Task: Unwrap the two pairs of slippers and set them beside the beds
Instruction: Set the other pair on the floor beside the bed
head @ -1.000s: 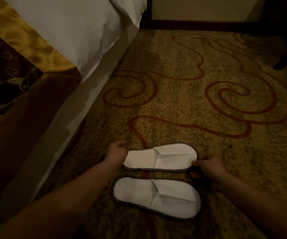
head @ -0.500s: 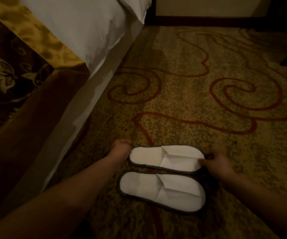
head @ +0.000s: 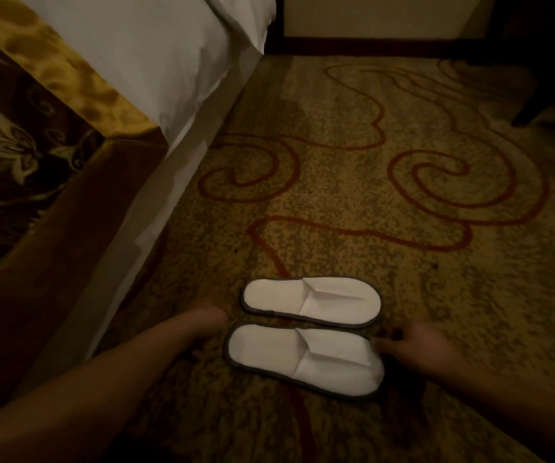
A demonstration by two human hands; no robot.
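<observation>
1. Currently the near slipper and the far slipper lie flat on the carpet. They are out of any wrapper and side by side, with their long edges almost touching. Heels point left and toes point right.
2. The right hand sits at the right end of the pair. Its fingers reach loosely toward the toe of the near slipper and clamp on nothing. Blur hides whether they touch it.
3. The left hand sits at the heel end, between the pair and the bed base. I cannot tell whether its fingers are curled or straight, or whether they touch a heel.
4. The pair rests near the bed base, below the white duvet and the patterned runner. Placement of this pair looks close to finished.
5. Risk: the slippers look thin and light.
   - A push at the toe with no support at the heel could swing the near slipper over the far one.
   - A hand pulled away carelessly could drag a slipper out of line.
6. Not visible: the second pair, any wrapper and a second bed. Low light obscures both hands, and a dark furniture leg at far right is cut off.
</observation>
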